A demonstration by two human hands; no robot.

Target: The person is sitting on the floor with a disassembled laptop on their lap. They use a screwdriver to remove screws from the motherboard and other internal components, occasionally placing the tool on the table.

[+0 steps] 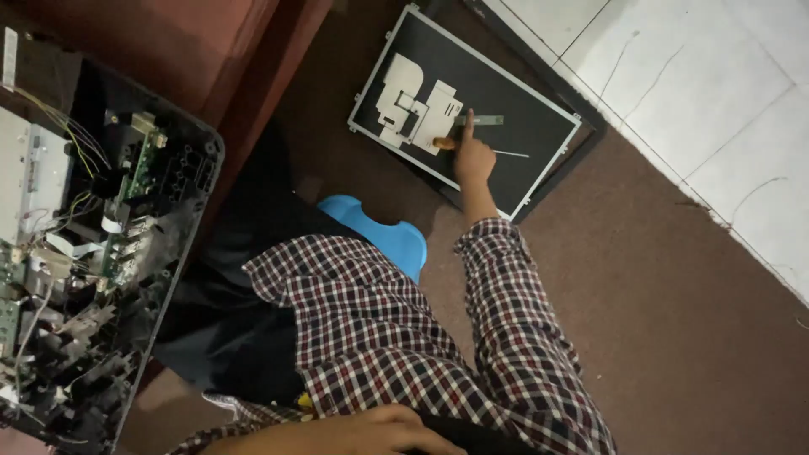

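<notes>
My right hand (472,158) reaches out from a plaid sleeve (506,286) onto a flat black display panel (539,126) lying on the brown carpet. It grips a screwdriver with an orange handle (441,143); the thin shaft sticks out to the right of the hand. The index finger is stretched toward a small grey strip (482,120) next to cream-coloured shield plates (413,101) on the panel. My left hand (379,425) lies low at the bottom edge against plaid cloth and something dark; its fingers are partly cut off.
An opened black device housing (181,211) with green circuit boards (139,168) and loose wires fills the left side. A blue plastic stool (383,227) stands beneath me. Red-brown furniture (194,42) is at the top left, white floor tiles (699,93) at the upper right.
</notes>
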